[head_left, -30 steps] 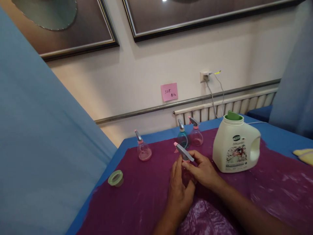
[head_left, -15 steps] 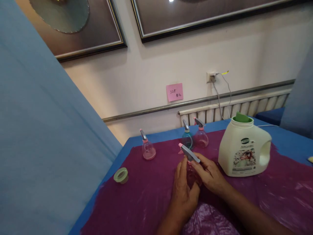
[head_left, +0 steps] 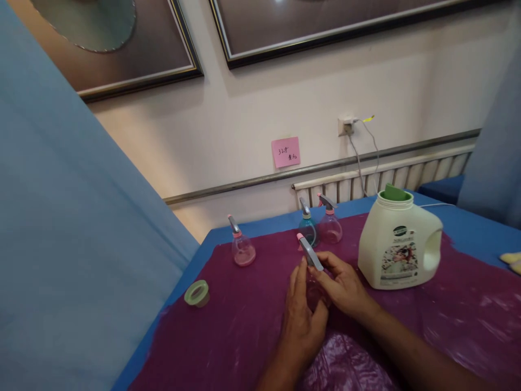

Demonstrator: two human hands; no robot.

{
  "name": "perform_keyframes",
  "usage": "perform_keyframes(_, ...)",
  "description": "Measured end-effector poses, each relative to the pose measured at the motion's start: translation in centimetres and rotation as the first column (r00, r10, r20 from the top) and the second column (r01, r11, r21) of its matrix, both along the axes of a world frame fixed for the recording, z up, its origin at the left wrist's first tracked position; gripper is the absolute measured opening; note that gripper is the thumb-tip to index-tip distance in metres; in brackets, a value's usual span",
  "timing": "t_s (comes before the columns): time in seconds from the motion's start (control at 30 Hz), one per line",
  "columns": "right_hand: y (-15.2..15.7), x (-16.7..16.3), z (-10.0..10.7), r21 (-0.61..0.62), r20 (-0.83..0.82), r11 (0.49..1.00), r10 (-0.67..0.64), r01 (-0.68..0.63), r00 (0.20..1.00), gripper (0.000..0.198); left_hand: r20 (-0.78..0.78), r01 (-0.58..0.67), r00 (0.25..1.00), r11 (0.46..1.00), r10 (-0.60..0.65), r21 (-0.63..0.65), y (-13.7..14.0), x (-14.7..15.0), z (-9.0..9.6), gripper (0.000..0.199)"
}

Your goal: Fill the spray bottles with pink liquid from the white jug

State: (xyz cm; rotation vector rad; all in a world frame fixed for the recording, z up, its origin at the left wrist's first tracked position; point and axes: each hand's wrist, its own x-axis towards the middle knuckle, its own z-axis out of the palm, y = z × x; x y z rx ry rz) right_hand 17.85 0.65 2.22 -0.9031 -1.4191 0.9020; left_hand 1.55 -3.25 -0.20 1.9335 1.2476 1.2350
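Observation:
A spray bottle (head_left: pixel 311 255) with a grey and pink trigger head stands between my two hands near the middle of the table. Wrapped round the left side of its clear body is my left hand (head_left: pixel 302 315). My right hand (head_left: pixel 344 285) grips the neck just under the spray head, thumb in front and fingers behind. Most of the bottle's body is hidden by the hands. Just behind it are a blue spray bottle (head_left: pixel 308 231) and a clear pink-collared one (head_left: pixel 331 228). Another pink-collared spray bottle (head_left: pixel 243 251), with a little liquid inside, stands to the left.
Right of my hands stands a large cream jug (head_left: pixel 370 255) with a green spout. A pale green cap (head_left: pixel 197 294) lies at the left on the purple plastic sheet (head_left: pixel 236 331). A blue curtain (head_left: pixel 81 217) hangs at left; a radiator (head_left: pixel 407 171) runs behind the table.
The view has shifted slightly, so everything sits a little further left. Both hands keep hold of the spray bottle, with the grip almost the same.

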Motion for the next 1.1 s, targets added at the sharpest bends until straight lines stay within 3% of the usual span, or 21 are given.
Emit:
perform_keyframes(0.53,0.6,-0.9,-0.5,-0.021,-0.095,0.996,-0.087,0.085,0.992,0.044,0.055,0.004,0.998,1.000,-0.004,0.005,0.2,-0.2,-0.1,0.076)
perform_keyframes(0.67,0.2,-0.6,-0.9,-0.040,-0.075,0.997,-0.074,0.071,0.994,0.041,0.026,0.006,1.000,1.000,-0.006,0.006,-0.2,-0.1,0.2,0.075)
perform_keyframes(0.87,-0.9,0.4,-0.8,-0.018,-0.031,1.000,-0.019,0.019,0.999,0.056,-0.016,0.039,0.999,0.999,-0.039,0.035,-0.9,0.1,0.6,0.081)
perform_keyframes(1.1,-1.0,1.0,-1.2,-0.011,0.043,0.999,-0.040,0.040,0.998,0.049,-0.019,0.040,0.999,0.999,-0.039,0.031,-1.3,0.3,1.1,0.080)
